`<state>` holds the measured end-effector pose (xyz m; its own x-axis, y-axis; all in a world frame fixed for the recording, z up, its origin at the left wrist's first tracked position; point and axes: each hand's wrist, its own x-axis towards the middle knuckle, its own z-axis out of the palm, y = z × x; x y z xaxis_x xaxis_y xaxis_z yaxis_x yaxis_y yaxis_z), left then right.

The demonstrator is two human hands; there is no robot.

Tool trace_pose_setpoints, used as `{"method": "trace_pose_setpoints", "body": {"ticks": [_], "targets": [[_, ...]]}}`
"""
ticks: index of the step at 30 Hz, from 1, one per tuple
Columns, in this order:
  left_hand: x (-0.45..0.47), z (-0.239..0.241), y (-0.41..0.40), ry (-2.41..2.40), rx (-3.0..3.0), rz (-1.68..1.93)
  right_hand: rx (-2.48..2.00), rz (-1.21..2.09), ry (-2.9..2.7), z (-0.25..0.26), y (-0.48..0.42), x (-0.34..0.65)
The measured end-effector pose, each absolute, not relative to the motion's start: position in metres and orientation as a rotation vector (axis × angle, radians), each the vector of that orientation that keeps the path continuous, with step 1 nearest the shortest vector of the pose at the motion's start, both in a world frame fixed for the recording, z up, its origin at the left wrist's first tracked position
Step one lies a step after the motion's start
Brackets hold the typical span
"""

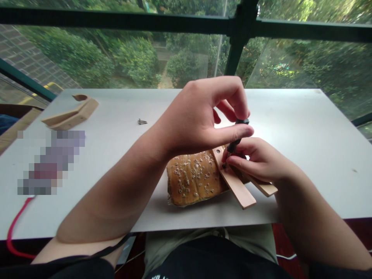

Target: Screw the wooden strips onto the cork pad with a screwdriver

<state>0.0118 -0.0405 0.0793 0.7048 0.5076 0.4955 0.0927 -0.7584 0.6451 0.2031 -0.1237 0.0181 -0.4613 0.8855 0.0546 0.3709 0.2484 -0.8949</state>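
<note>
My left hand [207, 112] is closed, thumb and fingers pinching the dark handle of a screwdriver [233, 147] from above. The tool slants down to a dark screw [224, 166] in a flat wooden strip [240, 188]. Around the thin shaft near the tip, my right hand [257, 157] is closed; whether its fingertips also touch the screw, I cannot tell. Another screw [218, 151] sits in the same strip, farther back. Under the strip lies a block wrapped in brown tape [192, 180], its top dotted with holes. A second wooden strip [266, 188] juts out beneath my right hand.
Several loose screws [142, 121] lie on the white table [308, 128] left of my hands. A curved wooden piece [72, 114] rests at the back left. Nearer, a blurred-out item [52, 162] joins a red cable [14, 224]. Windows stand behind the table.
</note>
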Motion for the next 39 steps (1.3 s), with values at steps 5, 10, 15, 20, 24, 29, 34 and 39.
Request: {"method": "trace_pose_setpoints", "body": {"ticks": [5, 10, 15, 20, 24, 29, 34, 39], "targets": [[0.011, 0.080, -0.039, 0.439, 2.385, 0.924, -1.215, 1.068, -2.007, 0.017, -0.123, 0.205], [0.010, 0.081, -0.038, 0.398, 2.449, 0.910, -1.172, 0.973, -2.050, 0.014, -0.123, 0.207], [0.008, 0.082, -0.041, 0.441, 2.454, 0.848, -1.155, 0.940, -2.062, 0.014, -0.122, 0.206], [0.009, 0.082, -0.041, 0.417, 2.446, 0.900, -1.284, 0.856, -2.079, 0.015, -0.123, 0.206], [0.010, 0.083, -0.041, 0.444, 2.431, 0.934, -1.269, 0.943, -2.013, 0.015, -0.125, 0.204], [0.007, 0.085, -0.038, 0.393, 2.391, 0.917, -1.159, 1.072, -1.982, 0.016, -0.125, 0.202], [0.005, 0.088, -0.038, 0.364, 2.342, 0.810, -1.086, 1.072, -2.039, 0.017, -0.123, 0.204], [0.005, 0.091, -0.041, 0.336, 2.330, 0.714, -1.100, 1.036, -2.057, 0.015, -0.121, 0.205]]}}
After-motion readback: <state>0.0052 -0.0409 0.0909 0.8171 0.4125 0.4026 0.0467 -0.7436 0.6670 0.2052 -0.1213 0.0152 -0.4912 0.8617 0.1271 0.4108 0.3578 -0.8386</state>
